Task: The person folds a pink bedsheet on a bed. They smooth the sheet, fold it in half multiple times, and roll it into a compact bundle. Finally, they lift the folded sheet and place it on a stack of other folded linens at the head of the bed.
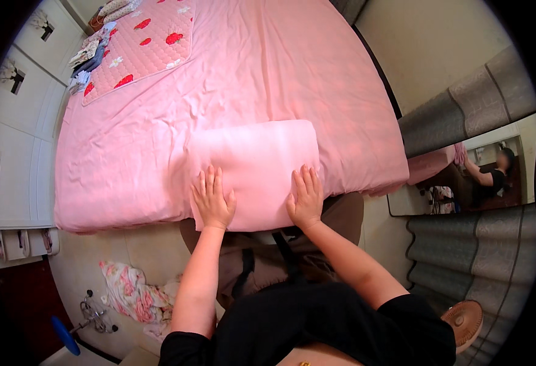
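A thick, smooth pink folded cloth [256, 152], squarish in shape, lies at the near edge of the bed [134, 158], its front part reaching over my lap. On its left part my left hand [214, 201] rests flat, fingers stretched and pointing away from me. My right hand [306, 200] lies flat near the cloth's right edge, fingers slightly spread. Both palms touch the fabric without gripping it. Whether the cloth is a sheet or a cover I cannot tell.
A quilted pink strawberry-print mat [143, 43] lies on the bed's far left, beside a stack of folded clothes [89, 55]. White cabinets [24, 134] line the left. Floral fabric [131, 290] is heaped on the floor near a wheeled stool base [94, 314]. A mirror [469, 174] and grey curtains [463, 244] stand at right.
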`<state>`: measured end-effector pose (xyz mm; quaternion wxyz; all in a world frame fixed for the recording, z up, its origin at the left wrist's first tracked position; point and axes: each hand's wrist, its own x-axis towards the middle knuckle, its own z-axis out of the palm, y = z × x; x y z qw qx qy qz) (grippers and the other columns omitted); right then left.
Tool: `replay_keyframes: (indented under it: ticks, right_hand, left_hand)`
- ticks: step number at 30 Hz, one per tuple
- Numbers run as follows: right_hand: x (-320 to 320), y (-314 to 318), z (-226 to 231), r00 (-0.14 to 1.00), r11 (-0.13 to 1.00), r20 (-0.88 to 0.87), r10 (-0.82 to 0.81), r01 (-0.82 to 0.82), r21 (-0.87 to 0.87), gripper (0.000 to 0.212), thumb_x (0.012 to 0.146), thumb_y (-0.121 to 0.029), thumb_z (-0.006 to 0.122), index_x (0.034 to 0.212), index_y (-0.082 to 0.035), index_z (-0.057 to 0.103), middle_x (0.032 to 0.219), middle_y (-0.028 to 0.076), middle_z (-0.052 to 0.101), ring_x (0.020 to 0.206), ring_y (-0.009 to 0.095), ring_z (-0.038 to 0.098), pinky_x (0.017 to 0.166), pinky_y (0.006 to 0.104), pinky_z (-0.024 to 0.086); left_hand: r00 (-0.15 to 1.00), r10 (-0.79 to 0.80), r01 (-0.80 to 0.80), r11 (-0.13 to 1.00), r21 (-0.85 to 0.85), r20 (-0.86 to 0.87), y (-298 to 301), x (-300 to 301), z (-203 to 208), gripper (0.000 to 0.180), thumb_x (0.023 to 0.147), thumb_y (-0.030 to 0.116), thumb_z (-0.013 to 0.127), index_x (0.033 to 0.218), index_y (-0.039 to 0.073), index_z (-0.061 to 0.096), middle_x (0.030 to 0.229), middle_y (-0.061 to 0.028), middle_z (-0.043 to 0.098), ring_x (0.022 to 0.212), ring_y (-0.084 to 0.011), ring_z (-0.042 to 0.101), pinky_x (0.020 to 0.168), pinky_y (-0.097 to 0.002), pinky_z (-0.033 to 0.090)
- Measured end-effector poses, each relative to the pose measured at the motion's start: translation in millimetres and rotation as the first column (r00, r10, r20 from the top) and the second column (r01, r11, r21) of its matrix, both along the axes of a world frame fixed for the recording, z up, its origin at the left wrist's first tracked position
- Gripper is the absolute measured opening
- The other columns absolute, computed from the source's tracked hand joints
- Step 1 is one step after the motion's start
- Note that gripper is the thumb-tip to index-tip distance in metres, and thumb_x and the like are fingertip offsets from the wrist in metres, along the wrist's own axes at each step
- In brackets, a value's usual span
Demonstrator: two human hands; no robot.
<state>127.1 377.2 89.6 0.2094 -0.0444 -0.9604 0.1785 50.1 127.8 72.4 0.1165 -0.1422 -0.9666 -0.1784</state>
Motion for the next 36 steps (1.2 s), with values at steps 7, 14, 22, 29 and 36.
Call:
replay_keyframes:
  ticks: [7, 14, 22, 29, 36]
  right_hand:
    - [8, 1, -24, 0.997, 1.000, -0.076, 0.011, -0.012, -0.017, 0.065, 0.077, -0.023, 0.056, 0.140, -0.008, 0.051, 0.152, 0.018, 0.040, 0.142, 0.038, 0.034, 0.111, 0.0519, 0.030]
    - [0, 0, -6, 0.999, 1.000, -0.049, 0.004, -0.003, 0.002, 0.064, 0.078, -0.023, 0.057, 0.140, -0.009, 0.049, 0.151, 0.017, 0.041, 0.141, 0.037, 0.035, 0.111, 0.0514, 0.031]
    - [4, 2, -2, 0.999, 1.000, -0.043, 0.009, -0.009, -0.011, 0.063, 0.078, -0.022, 0.056, 0.140, -0.009, 0.050, 0.150, 0.017, 0.042, 0.140, 0.036, 0.036, 0.111, 0.0512, 0.031]
    - [6, 2, -13, 0.998, 0.999, -0.061, 0.007, -0.010, -0.036, 0.065, 0.077, -0.024, 0.055, 0.140, -0.007, 0.049, 0.152, 0.018, 0.039, 0.141, 0.037, 0.035, 0.113, 0.0541, 0.028]
    - [-45, -15, 55, 0.958, 0.993, 0.282, -0.057, 0.025, 0.118, 0.071, 0.087, -0.039, 0.059, 0.147, -0.006, 0.040, 0.154, 0.019, 0.035, 0.145, 0.038, 0.026, 0.114, 0.0589, 0.021]
  left_hand:
    - [1.000, -0.019, 0.019, 1.000, -0.022, 0.015, 2, 4, -14, 0.074, 0.084, 0.040, 0.054, 0.151, 0.014, 0.036, 0.160, -0.0068, 0.030, 0.148, -0.0323, 0.022, 0.117, -0.0605, 0.012]
    - [1.000, -0.008, 0.008, 1.000, -0.027, 0.022, -2, 1, -4, 0.074, 0.085, 0.040, 0.054, 0.151, 0.013, 0.036, 0.160, -0.0072, 0.030, 0.148, -0.0318, 0.023, 0.117, -0.0598, 0.014]
    - [0.998, 0.058, -0.058, 0.998, 0.033, 0.013, 0, 2, -3, 0.074, 0.085, 0.036, 0.055, 0.151, 0.010, 0.036, 0.159, -0.0098, 0.031, 0.148, -0.0327, 0.023, 0.118, -0.0568, 0.014]
    - [0.999, 0.024, -0.024, 1.000, 0.002, -0.033, 2, 0, -10, 0.075, 0.085, 0.035, 0.054, 0.152, 0.008, 0.034, 0.159, -0.0117, 0.030, 0.148, -0.0345, 0.023, 0.118, -0.0568, 0.015]
    - [0.996, 0.086, -0.089, 0.993, -0.076, -0.037, 4, -10, -4, 0.072, 0.087, 0.033, 0.053, 0.152, 0.009, 0.034, 0.159, -0.0111, 0.031, 0.148, -0.0328, 0.023, 0.117, -0.0574, 0.017]
